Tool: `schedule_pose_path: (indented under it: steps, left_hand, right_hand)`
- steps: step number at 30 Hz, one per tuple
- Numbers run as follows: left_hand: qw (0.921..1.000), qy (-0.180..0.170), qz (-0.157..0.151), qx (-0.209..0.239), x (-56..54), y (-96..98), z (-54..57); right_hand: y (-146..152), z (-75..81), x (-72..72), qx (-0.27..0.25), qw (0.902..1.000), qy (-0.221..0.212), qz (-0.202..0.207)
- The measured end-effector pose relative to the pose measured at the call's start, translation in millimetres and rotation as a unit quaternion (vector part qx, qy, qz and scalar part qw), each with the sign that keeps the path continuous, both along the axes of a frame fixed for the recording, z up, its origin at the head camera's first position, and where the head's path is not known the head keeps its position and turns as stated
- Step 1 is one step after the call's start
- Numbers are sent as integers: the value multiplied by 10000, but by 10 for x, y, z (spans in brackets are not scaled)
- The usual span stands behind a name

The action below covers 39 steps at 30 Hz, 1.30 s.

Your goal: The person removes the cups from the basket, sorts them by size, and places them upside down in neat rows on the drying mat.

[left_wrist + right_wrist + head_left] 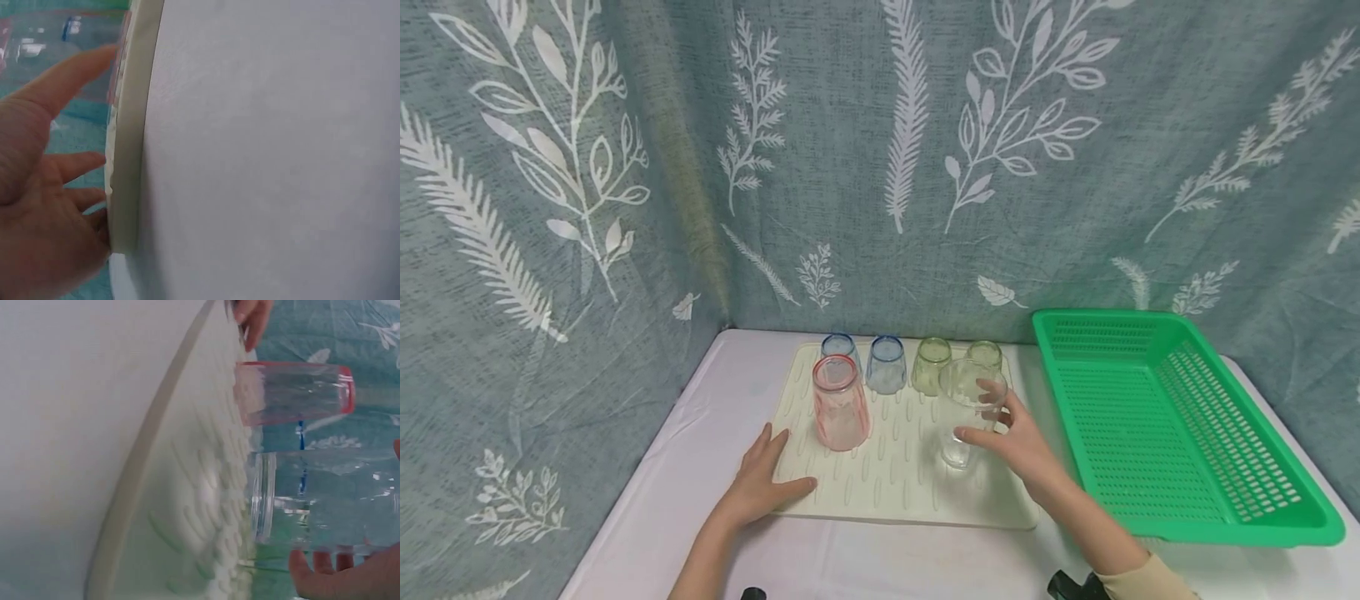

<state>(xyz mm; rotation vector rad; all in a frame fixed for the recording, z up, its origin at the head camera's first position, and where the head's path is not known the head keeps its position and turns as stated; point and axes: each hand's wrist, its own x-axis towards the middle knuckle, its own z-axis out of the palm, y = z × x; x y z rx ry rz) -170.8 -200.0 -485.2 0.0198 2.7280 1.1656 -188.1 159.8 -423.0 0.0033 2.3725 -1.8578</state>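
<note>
My right hand [1011,433] holds a clear drinking glass [957,408], the thumb in front and the fingers round its far side. This glass is wider at the top than at its base, which is close to the cream drying mat [895,492]. Whether the base touches the mat, I cannot tell. In the right wrist view, fingertips lie against the clear glass [331,500]. My left hand [756,483] rests at the mat's left edge, fingers spread, holding nothing. Between the hands a tall pink glass [841,412] stands on the mat, narrow end up.
Along the mat's back stand two blue glasses [887,367] and two green glasses [931,367], the right green one partly behind the clear glass. A green plastic basket [1150,529] stands at the right. A patterned curtain [842,167] hangs behind the white table [865,567].
</note>
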Motion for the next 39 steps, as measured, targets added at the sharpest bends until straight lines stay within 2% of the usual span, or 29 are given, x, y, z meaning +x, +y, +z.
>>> schedule_pose_path:
  steps: [4,7,9,12,15,17,20,22,26,29,35,39]
  left_hand:
    - [9988,477,69,14,65,88,89]
    - [9952,971,77,114,142,183,172]
    - [9915,1247,100,344,191,260,220]
    - [9840,1460,166,1004,231,400,287]
    - [9713,1449,170,1879,239,557,352]
    - [9615,1311,177,2410,238,665,397]
    - [9494,1101,106,2938,231,814,442]
    - [9445,989,14,3132,220,898,459]
    - [9441,1010,-274,3126,180,1035,481]
    - [9510,1128,-437,2846,143,1117,498]
    - [9666,1221,-561,2184,107,1231,546]
    - [9706,1247,-575,1975,92,1267,561]
  right_hand:
    - [-20,-79,12,97,10000,9,12]
    - [-27,-119,27,105,9999,-1,38]
    - [-30,-137,35,126,9999,-14,65]
    - [-31,-145,42,238,9996,73,101]
    - [-41,-147,39,413,9988,189,155]
    - [-56,-149,33,552,9977,311,226]
    - [-89,-155,22,827,9942,593,335]
    - [-110,-160,14,1135,9881,919,490]
    - [-153,-153,26,1879,9681,1496,717]
    - [-187,-138,55,2178,9567,1739,836]
    - [-259,-134,105,2351,9441,2038,1091]
    - [-282,-144,124,2459,9351,2256,1196]
